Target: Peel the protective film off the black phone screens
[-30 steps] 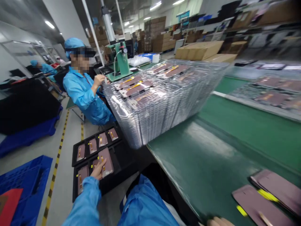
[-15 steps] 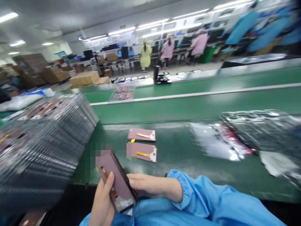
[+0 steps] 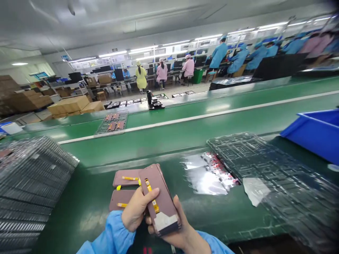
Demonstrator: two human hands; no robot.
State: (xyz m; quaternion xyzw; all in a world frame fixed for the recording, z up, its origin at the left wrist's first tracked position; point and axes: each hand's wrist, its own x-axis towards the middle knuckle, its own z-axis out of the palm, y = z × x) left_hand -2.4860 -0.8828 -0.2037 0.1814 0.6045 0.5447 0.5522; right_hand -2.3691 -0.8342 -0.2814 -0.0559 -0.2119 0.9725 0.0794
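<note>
Both my hands grip a small stack of phone screens (image 3: 155, 174), mauve backs up, with an orange flex cable and a pale patch at the near end. My left hand (image 3: 134, 208) holds the left long side, its thumb lying across the top screen. From the right and underneath, my right hand (image 3: 182, 225) is wrapped around the near end, several of its fingers hidden below. Behind my left hand two more groups of mauve phone screens lie on the green bench, one farther back (image 3: 125, 173) and one nearer (image 3: 115, 199), partly covered by my hand and sleeve.
Tall stacks of clear plastic trays (image 3: 42, 176) stand at left. To the right lie glossy films (image 3: 205, 176), clear trays (image 3: 254, 158) and a blue bin (image 3: 317, 130). A tray of screens (image 3: 113, 121) sits on the green conveyor (image 3: 212, 123). Co-workers are beyond it.
My view has swung right, bringing the blue bin into sight. The held stack has come up and rightward, away from the tray stacks. My right hand has shifted from its side to wrap its near end.
</note>
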